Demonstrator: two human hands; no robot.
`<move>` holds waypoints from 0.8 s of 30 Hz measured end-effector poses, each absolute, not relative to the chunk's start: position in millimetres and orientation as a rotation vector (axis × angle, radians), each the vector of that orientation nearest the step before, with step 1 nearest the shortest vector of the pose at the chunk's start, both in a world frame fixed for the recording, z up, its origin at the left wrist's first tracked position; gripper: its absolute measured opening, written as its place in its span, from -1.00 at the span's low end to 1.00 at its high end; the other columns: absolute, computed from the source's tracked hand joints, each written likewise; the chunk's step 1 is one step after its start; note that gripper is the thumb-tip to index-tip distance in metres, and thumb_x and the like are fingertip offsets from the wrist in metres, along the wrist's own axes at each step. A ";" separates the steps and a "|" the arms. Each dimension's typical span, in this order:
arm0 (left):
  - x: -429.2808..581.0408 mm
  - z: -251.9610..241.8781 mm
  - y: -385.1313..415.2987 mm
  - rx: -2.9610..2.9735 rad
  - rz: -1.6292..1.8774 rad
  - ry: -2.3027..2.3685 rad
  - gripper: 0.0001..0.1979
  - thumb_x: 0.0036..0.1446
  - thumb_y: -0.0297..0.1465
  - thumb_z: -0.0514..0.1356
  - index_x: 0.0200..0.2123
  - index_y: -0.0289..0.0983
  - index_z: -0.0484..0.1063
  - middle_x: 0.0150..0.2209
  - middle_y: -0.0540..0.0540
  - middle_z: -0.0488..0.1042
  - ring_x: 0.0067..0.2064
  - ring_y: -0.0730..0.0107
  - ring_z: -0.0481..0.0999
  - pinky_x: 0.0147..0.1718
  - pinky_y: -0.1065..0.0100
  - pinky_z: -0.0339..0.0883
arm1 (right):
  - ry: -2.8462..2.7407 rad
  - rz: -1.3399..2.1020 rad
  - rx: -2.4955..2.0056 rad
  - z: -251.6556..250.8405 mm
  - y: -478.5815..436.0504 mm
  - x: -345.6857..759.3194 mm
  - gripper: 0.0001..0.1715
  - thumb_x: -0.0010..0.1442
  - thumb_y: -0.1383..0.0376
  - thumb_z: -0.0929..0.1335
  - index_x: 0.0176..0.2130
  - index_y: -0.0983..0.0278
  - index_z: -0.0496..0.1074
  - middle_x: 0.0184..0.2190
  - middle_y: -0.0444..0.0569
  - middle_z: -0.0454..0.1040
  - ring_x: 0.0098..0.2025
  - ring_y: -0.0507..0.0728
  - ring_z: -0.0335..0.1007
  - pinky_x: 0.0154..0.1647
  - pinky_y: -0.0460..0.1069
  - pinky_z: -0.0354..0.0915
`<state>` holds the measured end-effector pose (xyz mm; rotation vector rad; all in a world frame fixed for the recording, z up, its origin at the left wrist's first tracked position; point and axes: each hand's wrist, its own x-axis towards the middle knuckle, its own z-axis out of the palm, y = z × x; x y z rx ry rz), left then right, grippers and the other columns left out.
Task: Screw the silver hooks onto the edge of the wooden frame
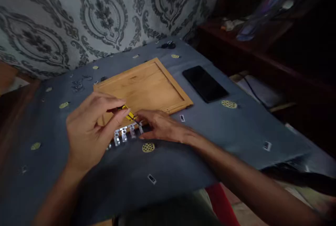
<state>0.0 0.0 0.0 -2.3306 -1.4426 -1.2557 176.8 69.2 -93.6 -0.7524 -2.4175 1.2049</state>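
Observation:
My left hand [90, 131] is closed on a small yellow-handled screwdriver [129, 113], pinched between thumb and fingers. The screwdriver slants down to the right, its tip at the right end of a silvery metal hook rail [124, 135]. Several hooks of the rail hang along the near edge of a framed wooden board [143, 89] that lies flat on the table. My right hand [160, 124] grips the rail's right end at the board's edge, index finger above and thumb below. Its other fingers are partly hidden.
A black phone [206, 83] lies right of the board on the blue-grey patterned tablecloth [183, 170]. Small dark scissors-like handles [168, 45] are near the wall. Small clear or metal pieces [78, 85] lie at left. A dark red cabinet [236, 51] stands at right.

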 end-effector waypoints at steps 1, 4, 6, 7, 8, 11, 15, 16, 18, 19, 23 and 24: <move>0.8 -0.7 0.6 -2.331 -1.243 -1.441 -0.93 0.15 -0.50 0.33 -0.27 -0.29 0.52 -0.33 0.06 0.53 -0.27 0.64 0.49 -0.24 0.58 0.42 | -2.418 1.205 -0.759 -93.3 69.0 176.8 -0.37 0.05 0.29 0.54 0.09 0.23 0.37 -0.04 -0.04 0.56 -0.05 0.18 0.49 -0.11 -0.01 0.27; 2.5 -1.9 1.7 -2.329 -1.225 -1.445 -0.92 0.14 -0.50 0.34 -0.27 -0.27 0.53 -0.33 0.06 0.54 -0.27 0.61 0.50 -0.24 0.55 0.42 | -2.417 1.211 -0.779 -91.7 68.2 176.9 -0.37 0.05 0.28 0.53 0.09 0.21 0.37 -0.01 -0.03 0.55 -0.02 0.20 0.48 -0.10 0.01 0.27; 3.1 -1.8 1.9 -2.323 -1.231 -1.453 -0.91 0.13 -0.51 0.34 -0.27 -0.26 0.53 -0.33 0.06 0.54 -0.28 0.60 0.50 -0.26 0.52 0.41 | -2.419 1.217 -0.796 -90.5 67.9 177.2 -0.39 0.05 0.28 0.53 0.08 0.21 0.37 0.00 -0.02 0.55 -0.02 0.20 0.47 -0.10 0.01 0.26; 3.3 -1.6 1.8 -2.322 -1.240 -1.460 -0.90 0.13 -0.52 0.34 -0.28 -0.26 0.53 -0.33 0.06 0.54 -0.28 0.59 0.50 -0.26 0.51 0.41 | -2.418 1.219 -0.804 -90.0 67.8 177.5 -0.40 0.05 0.28 0.53 0.06 0.20 0.38 0.00 -0.02 0.55 -0.03 0.19 0.47 -0.10 0.00 0.26; 3.4 -1.3 1.6 -2.320 -1.255 -1.470 -0.90 0.12 -0.52 0.34 -0.28 -0.26 0.53 -0.33 0.05 0.54 -0.28 0.59 0.51 -0.27 0.50 0.40 | -2.417 1.222 -0.809 -89.7 67.7 177.7 -0.41 0.05 0.28 0.53 0.06 0.20 0.38 0.00 -0.03 0.55 -0.05 0.19 0.48 -0.12 0.00 0.26; 3.6 -0.8 0.5 -2.318 -1.284 -1.496 -0.88 0.11 -0.54 0.35 -0.28 -0.25 0.52 -0.33 0.05 0.54 -0.28 0.57 0.51 -0.28 0.48 0.40 | -2.406 1.236 -0.791 -90.1 67.6 178.2 -0.41 0.05 0.28 0.52 0.06 0.19 0.38 -0.01 -0.03 0.55 -0.06 0.18 0.48 -0.14 0.00 0.26; 3.7 -1.4 -2.1 -2.318 -1.288 -1.518 -0.87 0.10 -0.53 0.35 -0.27 -0.22 0.54 -0.34 0.06 0.55 -0.30 0.54 0.52 -0.33 0.45 0.39 | -2.402 1.219 -0.778 -90.6 67.5 178.2 -0.40 0.06 0.28 0.52 0.07 0.20 0.37 -0.01 -0.03 0.55 -0.05 0.17 0.47 -0.14 -0.01 0.24; 3.5 -1.6 -2.9 -2.315 -1.296 -1.530 -0.86 0.11 -0.53 0.35 -0.27 -0.21 0.54 -0.34 0.05 0.54 -0.30 0.53 0.52 -0.34 0.44 0.39 | -2.410 1.207 -0.779 -90.3 67.5 178.2 -0.40 0.06 0.28 0.53 0.07 0.21 0.37 -0.02 -0.03 0.55 -0.07 0.17 0.47 -0.15 -0.01 0.24; 3.1 -1.8 -4.7 -2.314 -1.314 -1.553 -0.84 0.11 -0.54 0.34 -0.25 -0.19 0.56 -0.33 0.05 0.55 -0.29 0.51 0.52 -0.35 0.41 0.39 | -2.428 1.186 -0.775 -89.6 67.5 178.3 -0.42 0.06 0.28 0.53 0.06 0.22 0.38 -0.03 -0.02 0.55 -0.10 0.16 0.47 -0.18 -0.02 0.23; 2.9 -1.8 -5.6 -2.319 -1.322 -1.558 -0.83 0.11 -0.54 0.34 -0.24 -0.18 0.56 -0.33 0.04 0.55 -0.29 0.49 0.52 -0.35 0.40 0.39 | -2.435 1.177 -0.774 -89.2 67.5 178.3 -0.43 0.06 0.28 0.53 0.05 0.22 0.38 -0.03 -0.02 0.55 -0.10 0.16 0.47 -0.19 -0.02 0.23; 3.8 -1.8 -8.8 -2.326 -1.315 -1.552 -0.79 0.12 -0.55 0.34 -0.21 -0.14 0.58 -0.31 0.04 0.56 -0.29 0.47 0.52 -0.37 0.36 0.39 | -2.437 1.157 -0.770 -89.7 68.0 178.0 -0.44 0.06 0.27 0.53 0.03 0.20 0.37 -0.03 -0.05 0.55 -0.09 0.17 0.46 -0.19 -0.02 0.22; 4.5 -1.8 -9.4 -2.326 -1.317 -1.546 -0.78 0.12 -0.55 0.33 -0.19 -0.13 0.58 -0.30 0.04 0.57 -0.29 0.47 0.52 -0.38 0.36 0.38 | -2.436 1.155 -0.767 -90.2 68.1 177.9 -0.43 0.06 0.27 0.53 0.04 0.20 0.37 -0.03 -0.05 0.55 -0.10 0.16 0.47 -0.19 -0.02 0.22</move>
